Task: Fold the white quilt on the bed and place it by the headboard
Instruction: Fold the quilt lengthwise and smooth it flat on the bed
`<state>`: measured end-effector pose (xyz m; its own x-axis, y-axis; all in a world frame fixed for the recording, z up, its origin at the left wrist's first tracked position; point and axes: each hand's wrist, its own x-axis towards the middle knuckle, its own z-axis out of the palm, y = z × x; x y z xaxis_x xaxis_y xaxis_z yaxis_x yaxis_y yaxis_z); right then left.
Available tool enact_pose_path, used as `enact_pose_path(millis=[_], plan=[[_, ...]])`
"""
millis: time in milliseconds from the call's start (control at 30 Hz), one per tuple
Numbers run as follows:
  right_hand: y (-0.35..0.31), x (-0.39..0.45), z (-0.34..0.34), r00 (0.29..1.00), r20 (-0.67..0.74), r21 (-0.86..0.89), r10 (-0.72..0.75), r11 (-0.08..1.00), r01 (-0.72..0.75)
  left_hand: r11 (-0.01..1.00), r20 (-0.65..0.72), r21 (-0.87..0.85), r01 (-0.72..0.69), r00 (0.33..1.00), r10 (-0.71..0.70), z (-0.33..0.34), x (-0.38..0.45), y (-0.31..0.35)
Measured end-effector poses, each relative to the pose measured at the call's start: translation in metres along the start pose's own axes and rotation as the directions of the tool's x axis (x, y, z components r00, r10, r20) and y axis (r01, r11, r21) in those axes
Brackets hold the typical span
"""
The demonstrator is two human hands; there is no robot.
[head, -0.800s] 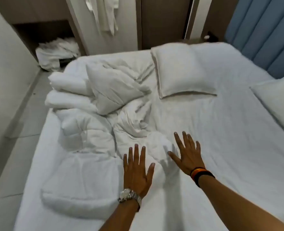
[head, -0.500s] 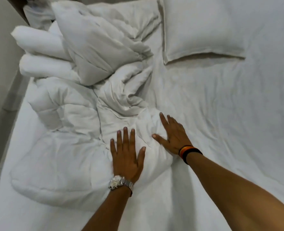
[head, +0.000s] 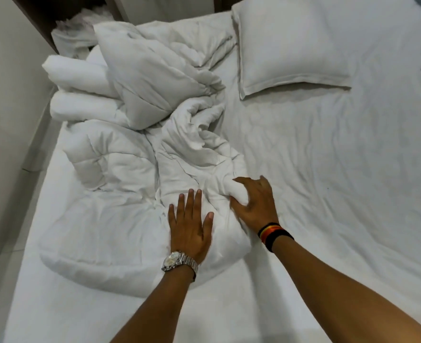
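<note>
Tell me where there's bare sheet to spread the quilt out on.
Free: the wide stretch of sheet right of the right hand, below the pillow. Also the strip nearest the camera, under both forearms. Crowded: the left half, where the crumpled quilt lies under the flat left hand.

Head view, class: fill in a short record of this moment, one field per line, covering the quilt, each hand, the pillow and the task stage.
quilt: white quilt, crumpled, unfolded, on bed's left half
left hand: left hand flat, fingers spread on quilt
right hand: right hand gripping a quilt bunch
pillow: pillow lying flat beyond the quilt
stage: folding not yet done
</note>
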<state>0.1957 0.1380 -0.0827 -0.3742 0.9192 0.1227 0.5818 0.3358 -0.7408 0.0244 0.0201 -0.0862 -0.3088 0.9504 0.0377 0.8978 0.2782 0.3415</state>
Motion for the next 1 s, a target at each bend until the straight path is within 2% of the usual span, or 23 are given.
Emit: enact_pose_path(millis=[100, 200, 267, 400, 467, 533, 600, 700, 767, 800, 833, 867, 933, 1000], plan=[[-0.029, -0.030, -0.030, 0.995, -0.089, 0.046, -0.041, 0.998, 0.045, 0.997, 0.009, -0.065, -0.051, 0.999, 0.052, -0.019, -0.023, 0.010], [-0.071, -0.067, -0.061, 0.993, -0.110, 0.178, 0.031, 0.984, -0.011, 0.988, -0.010, -0.121, -0.096, 0.995, 0.096, -0.044, -0.050, 0.018], [-0.093, -0.100, -0.083, 0.979, -0.190, 0.232, 0.069, 0.972, -0.023, 0.978, -0.030, -0.175, -0.116, 0.993, 0.112, -0.064, -0.071, 0.028], [-0.117, -0.169, -0.130, 0.903, -0.359, 0.356, 0.235, 0.929, -0.101, 0.926, -0.041, -0.318, -0.205, 0.978, 0.202, -0.100, -0.107, 0.069], [-0.113, -0.203, -0.150, 0.876, -0.378, 0.357, 0.301, 0.920, -0.163, 0.891, -0.004, -0.376, -0.253, 0.962, 0.271, -0.102, -0.125, 0.097], [-0.093, -0.235, -0.165, 0.835, -0.365, 0.348, 0.412, 0.892, -0.288, 0.889, 0.078, -0.379, -0.259, 0.948, 0.309, -0.088, -0.147, 0.120], [-0.063, -0.264, -0.169, 0.765, -0.317, 0.301, 0.561, 0.824, -0.480, 0.916, 0.229, -0.301, -0.264, 0.912, 0.339, -0.058, -0.170, 0.131], [-0.011, -0.295, -0.149, 0.646, -0.231, 0.113, 0.727, 0.680, -0.725, 0.935, 0.476, -0.188, -0.299, 0.805, 0.353, -0.010, -0.196, 0.126], [0.016, -0.300, -0.124, 0.575, -0.157, -0.057, 0.803, 0.574, -0.817, 0.944, 0.551, -0.171, -0.283, 0.766, 0.330, 0.009, -0.206, 0.110], [0.022, -0.299, -0.113, 0.544, -0.128, -0.171, 0.829, 0.522, -0.836, 0.945, 0.551, -0.170, -0.280, 0.768, 0.327, 0.012, -0.209, 0.100], [0.022, -0.296, -0.099, 0.546, -0.122, -0.285, 0.829, 0.497, -0.819, 0.943, 0.527, -0.167, -0.287, 0.782, 0.332, 0.012, -0.212, 0.086], [0.016, -0.291, -0.086, 0.597, -0.136, -0.366, 0.791, 0.520, -0.772, 0.943, 0.473, -0.163, -0.289, 0.816, 0.332, 0.008, -0.212, 0.069], [-0.004, -0.272, -0.054, 0.789, -0.130, -0.439, 0.601, 0.678, -0.589, 0.960, 0.276, -0.142, -0.240, 0.922, 0.272, -0.007, -0.201, 0.026], [-0.033, -0.251, -0.024, 0.916, -0.002, -0.482, 0.402, 0.802, -0.353, 0.986, 0.048, -0.093, -0.141, 0.988, 0.145, -0.024, -0.186, -0.025]])
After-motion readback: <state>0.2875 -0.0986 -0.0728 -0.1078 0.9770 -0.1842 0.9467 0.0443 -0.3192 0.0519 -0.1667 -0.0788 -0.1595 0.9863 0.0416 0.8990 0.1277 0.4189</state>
